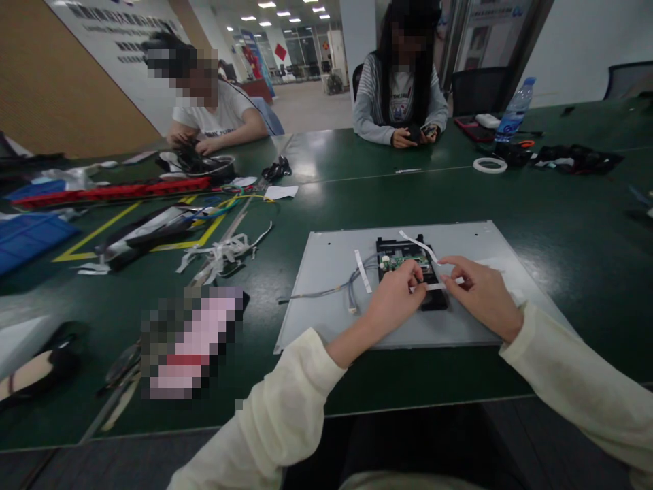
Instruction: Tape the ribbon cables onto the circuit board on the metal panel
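Observation:
A black device with a green circuit board (408, 260) lies on a pale grey board (326, 248). Over its lower part, a short white strip (434, 286) stretches between my hands. My left hand (395, 296) pinches the strip's left end, fingers curled above the device. At the other end, my right hand (482, 292) has thumb and finger closed on the strip. A second white strip (415, 243) slants across the device's top right, reaching near my right fingertips. Another strip (363, 271) lies to the left, beside grey cables (331, 292) with a small white connector.
Left of the board are a pink phone-like object (209, 333), partly blurred, and a heap of white strips (224, 253). A white tape roll (490, 165) and water bottle (516, 112) stand at the back right. Two people sit across the green table (316, 204), handling dark objects.

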Motion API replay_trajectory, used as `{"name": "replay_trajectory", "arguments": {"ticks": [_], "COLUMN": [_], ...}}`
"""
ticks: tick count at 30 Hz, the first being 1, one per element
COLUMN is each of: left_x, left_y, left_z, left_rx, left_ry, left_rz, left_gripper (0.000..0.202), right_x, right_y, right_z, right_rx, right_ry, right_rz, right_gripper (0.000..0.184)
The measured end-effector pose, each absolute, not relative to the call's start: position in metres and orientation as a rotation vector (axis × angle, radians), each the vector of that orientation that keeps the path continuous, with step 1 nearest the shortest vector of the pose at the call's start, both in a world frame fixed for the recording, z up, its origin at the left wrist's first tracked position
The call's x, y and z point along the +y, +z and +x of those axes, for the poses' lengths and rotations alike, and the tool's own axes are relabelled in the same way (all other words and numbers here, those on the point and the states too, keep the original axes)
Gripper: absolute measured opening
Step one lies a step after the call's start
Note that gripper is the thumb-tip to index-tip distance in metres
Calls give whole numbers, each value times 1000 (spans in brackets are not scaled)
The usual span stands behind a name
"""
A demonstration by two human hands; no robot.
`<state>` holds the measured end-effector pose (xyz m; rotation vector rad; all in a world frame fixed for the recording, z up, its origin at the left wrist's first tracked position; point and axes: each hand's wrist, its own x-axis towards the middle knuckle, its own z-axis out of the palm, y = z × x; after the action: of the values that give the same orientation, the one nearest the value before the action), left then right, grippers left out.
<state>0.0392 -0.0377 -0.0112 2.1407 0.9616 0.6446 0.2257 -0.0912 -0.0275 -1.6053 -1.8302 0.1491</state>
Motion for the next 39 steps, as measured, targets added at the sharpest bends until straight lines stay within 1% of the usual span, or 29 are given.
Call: {"name": "replay_trajectory", "arguments": {"ticks": [9,18,29,39], "left_x": [-46,-46,-47,-44], "left_y": [-11,-12,-14,-12], "left_z": [41,44,47,42], "left_rx": [1013,1088,1146,1037], "left_ry": [616,506,391,594], "left_rz": [2297,2427,2534,2385], "left_gripper": [11,15,14,8], "right_x": [-92,-90,-92,-93], "right_y": [-30,-33,-35,-26], "right_z": [224,225,224,228], "right_rx": [-1874,-1986,-2027,-1846], "right_ry": [75,-2,-83,28], "right_rz": [-1661,-1707,-1783,-1630], "right_gripper": [21,22,24,19]}}
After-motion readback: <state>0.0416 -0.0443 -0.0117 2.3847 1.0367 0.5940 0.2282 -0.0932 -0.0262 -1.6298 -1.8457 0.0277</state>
